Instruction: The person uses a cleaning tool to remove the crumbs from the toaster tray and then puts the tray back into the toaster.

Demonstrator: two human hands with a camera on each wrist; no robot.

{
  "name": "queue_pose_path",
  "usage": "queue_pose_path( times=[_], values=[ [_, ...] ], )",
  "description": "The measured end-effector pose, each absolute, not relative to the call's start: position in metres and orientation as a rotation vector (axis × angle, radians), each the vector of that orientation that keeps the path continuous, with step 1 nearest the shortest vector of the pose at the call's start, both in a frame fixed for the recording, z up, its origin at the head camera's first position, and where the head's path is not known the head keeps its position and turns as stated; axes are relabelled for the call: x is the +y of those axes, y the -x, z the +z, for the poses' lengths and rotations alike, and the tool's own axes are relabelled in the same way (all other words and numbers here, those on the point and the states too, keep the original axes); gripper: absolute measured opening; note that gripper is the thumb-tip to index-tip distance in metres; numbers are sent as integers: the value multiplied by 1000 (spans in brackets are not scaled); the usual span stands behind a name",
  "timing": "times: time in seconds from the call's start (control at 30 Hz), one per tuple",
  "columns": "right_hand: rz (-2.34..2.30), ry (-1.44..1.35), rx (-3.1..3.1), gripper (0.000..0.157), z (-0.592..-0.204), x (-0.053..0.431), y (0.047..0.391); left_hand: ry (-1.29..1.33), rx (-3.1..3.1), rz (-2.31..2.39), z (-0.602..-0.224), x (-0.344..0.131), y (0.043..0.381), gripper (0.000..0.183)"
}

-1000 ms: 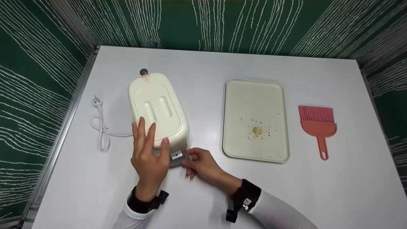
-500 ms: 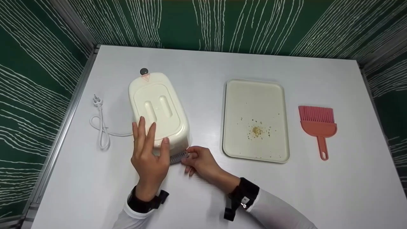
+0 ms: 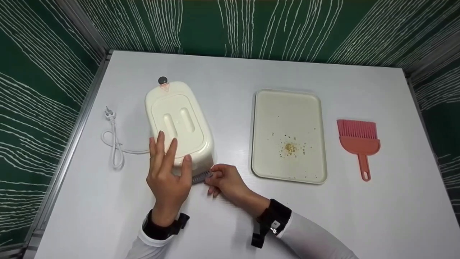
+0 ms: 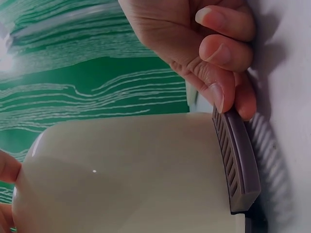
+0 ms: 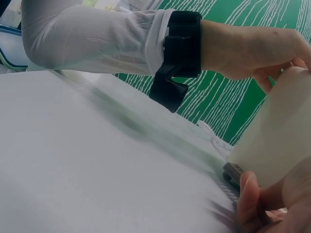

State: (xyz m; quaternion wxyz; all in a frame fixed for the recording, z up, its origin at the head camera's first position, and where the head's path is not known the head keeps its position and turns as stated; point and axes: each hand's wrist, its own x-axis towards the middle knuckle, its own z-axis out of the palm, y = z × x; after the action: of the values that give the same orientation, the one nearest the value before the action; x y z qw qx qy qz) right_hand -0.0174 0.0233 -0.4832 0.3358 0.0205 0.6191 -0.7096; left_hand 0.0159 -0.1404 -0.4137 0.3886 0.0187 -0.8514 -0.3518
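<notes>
A cream toaster with a lid over its top lies at the left of the table, a grey knob at its far end. My left hand rests on its near left corner, fingers straight. At the toaster's near end my right hand pinches one end of a grey slatted crumb tray between thumb and forefinger. In the left wrist view the crumb tray sits close against the toaster's bottom edge. The right wrist view shows only a corner of the crumb tray.
A cream rectangular tray with crumbs scattered on it stands right of the toaster. Farther right lies a red-orange brush. The white power cord with its plug lies looped left of the toaster.
The crumb tray has slid further in under the toaster, and its light inner part no longer shows. My right hand has moved slightly forward with it; the left hand stays on the toaster.
</notes>
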Motion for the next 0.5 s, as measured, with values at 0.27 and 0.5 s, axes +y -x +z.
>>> queue_pose_path(
  times=[0.27,0.5],
  values=[
    [-1900,-53,1587,20,-483,22,15,-54,-2158,-907,-411,-140,-17,42],
    [-1930,-48,1610,17,-483,19,15,-53,-2161,-899,-410,-141,-16,41]
  ],
)
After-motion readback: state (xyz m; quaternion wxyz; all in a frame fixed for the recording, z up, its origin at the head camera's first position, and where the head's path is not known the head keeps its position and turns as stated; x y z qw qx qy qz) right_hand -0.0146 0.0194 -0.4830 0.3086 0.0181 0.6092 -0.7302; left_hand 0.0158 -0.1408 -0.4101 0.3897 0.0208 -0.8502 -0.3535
